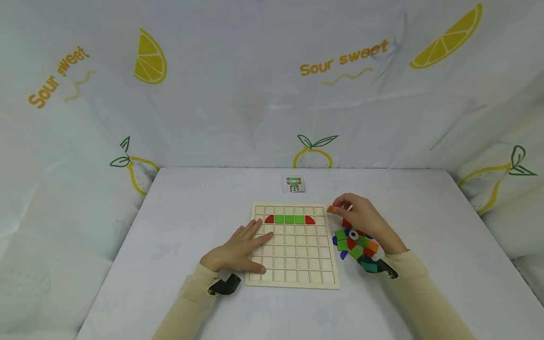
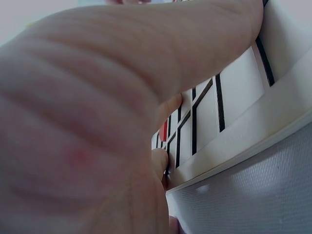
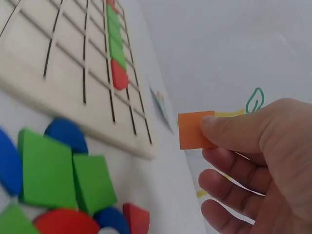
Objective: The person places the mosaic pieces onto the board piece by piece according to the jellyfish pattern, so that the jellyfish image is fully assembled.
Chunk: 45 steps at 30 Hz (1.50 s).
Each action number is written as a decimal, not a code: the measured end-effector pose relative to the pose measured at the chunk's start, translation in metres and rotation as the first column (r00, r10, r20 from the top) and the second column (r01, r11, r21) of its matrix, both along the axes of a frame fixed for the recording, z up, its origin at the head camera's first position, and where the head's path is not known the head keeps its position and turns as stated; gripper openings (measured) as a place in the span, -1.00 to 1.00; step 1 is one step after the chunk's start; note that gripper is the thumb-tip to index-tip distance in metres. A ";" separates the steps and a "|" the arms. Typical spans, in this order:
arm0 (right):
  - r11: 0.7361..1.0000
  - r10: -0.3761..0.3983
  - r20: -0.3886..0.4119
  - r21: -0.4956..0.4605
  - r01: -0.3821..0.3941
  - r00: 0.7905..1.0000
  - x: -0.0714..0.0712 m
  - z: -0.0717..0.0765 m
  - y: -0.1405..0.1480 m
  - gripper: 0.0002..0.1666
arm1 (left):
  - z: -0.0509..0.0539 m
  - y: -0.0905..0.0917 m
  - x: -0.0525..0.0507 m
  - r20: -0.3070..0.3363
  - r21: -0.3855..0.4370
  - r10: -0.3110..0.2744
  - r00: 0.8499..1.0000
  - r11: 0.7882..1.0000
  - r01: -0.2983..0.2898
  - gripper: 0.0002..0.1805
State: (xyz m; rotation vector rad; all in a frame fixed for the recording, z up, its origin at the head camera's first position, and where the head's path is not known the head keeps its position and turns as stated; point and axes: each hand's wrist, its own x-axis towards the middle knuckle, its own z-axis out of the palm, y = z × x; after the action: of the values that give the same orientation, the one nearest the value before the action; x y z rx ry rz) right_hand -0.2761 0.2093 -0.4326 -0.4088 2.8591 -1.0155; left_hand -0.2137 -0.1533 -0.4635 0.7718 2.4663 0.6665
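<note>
A pale wooden grid board lies flat on the table. Near its top, one row holds a red quarter-round piece, several green square tiles and a second red piece. With fingers spread, my left hand rests on the board's left edge. My right hand pinches an orange square tile between thumb and fingers, just off the board's upper right corner. Below that hand is a heap of coloured pieces, partly hidden by the wrist.
A small printed picture card lies beyond the board, near the back of the table. The white table meets a white cloth backdrop with lemon prints. In the right wrist view, green blocks lie beside the board.
</note>
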 end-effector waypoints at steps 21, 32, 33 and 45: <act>0.987 0.143 0.132 -0.095 -0.131 0.981 0.001 -0.009 -0.034 -0.88 | 0.001 0.000 -0.001 0.008 -0.018 0.000 1.000 1.000 0.001 0.03; 0.974 0.221 0.142 -0.070 -0.213 0.965 0.005 -0.016 -0.039 -0.90 | -0.001 -0.001 -0.002 -0.003 -0.017 -0.006 1.000 1.000 0.006 0.03; 0.973 0.227 0.139 -0.069 -0.220 0.964 0.005 -0.016 -0.039 -0.90 | -0.001 -0.001 -0.002 -0.003 -0.016 -0.006 1.000 1.000 0.006 0.03; 0.972 0.237 0.116 -0.023 -0.235 0.965 0.003 -0.022 -0.044 -0.93 | -0.004 0.000 -0.003 0.004 -0.023 0.000 1.000 1.000 0.000 0.04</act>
State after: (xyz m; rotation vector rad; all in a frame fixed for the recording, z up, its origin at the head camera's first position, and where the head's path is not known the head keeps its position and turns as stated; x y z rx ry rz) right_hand -0.2735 0.1656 -0.4543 -0.6494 2.6246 -0.9736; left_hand -0.2166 -0.1536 -0.4673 0.7609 2.4659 0.6385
